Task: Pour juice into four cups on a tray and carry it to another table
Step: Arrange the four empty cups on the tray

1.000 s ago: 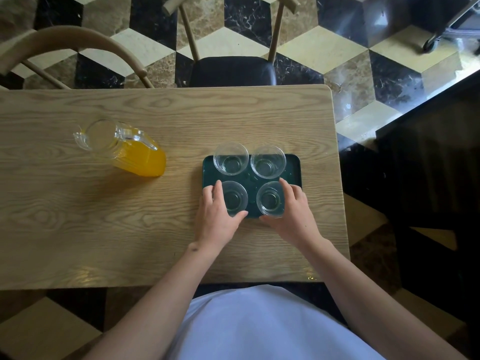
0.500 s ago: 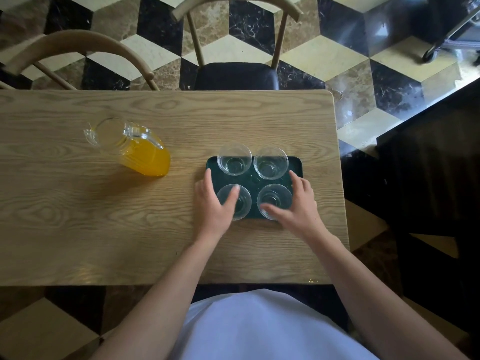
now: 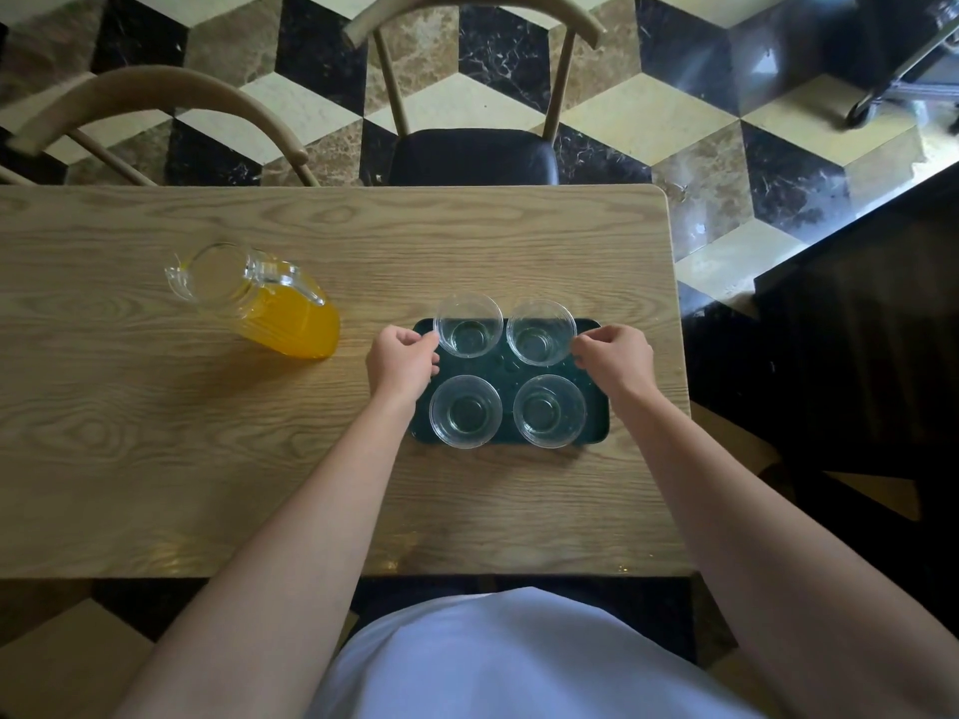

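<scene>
The near two cups (image 3: 465,411) on the dark tray (image 3: 597,422) have been released. The far-left cup (image 3: 468,325) is now pinched by the left hand (image 3: 402,361), its fingers curled at the rim, and the far-right cup (image 3: 540,332) by the right hand (image 3: 615,358). The juice jug (image 3: 259,298) is left untouched on the surface (image 3: 155,459), well to the left.

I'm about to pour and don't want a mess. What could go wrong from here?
The four cups are light, clear and packed close on the small tray, so a stream could miss or tip one. The pitcher looks full and may gush. The tray sits near the table edge, where a nudge risks a fall.
</scene>
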### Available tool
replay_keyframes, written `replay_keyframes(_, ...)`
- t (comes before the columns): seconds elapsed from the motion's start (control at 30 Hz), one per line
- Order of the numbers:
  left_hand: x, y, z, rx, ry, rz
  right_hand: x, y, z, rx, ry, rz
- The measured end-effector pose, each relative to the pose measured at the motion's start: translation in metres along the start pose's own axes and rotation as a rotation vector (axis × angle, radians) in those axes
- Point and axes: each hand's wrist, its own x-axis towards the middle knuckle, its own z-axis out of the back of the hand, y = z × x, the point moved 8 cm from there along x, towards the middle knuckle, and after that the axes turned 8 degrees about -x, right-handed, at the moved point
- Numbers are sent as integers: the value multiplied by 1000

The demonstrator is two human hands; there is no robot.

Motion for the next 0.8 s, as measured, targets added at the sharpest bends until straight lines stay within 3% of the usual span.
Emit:
replay_keyframes(0.63,-10,-3,-8,98,43,-80,0,-7,-1,49,1,-52)
replay_keyframes(0.8,-14,3,16,11,-103,-38,-13,6,18,40,-243,47)
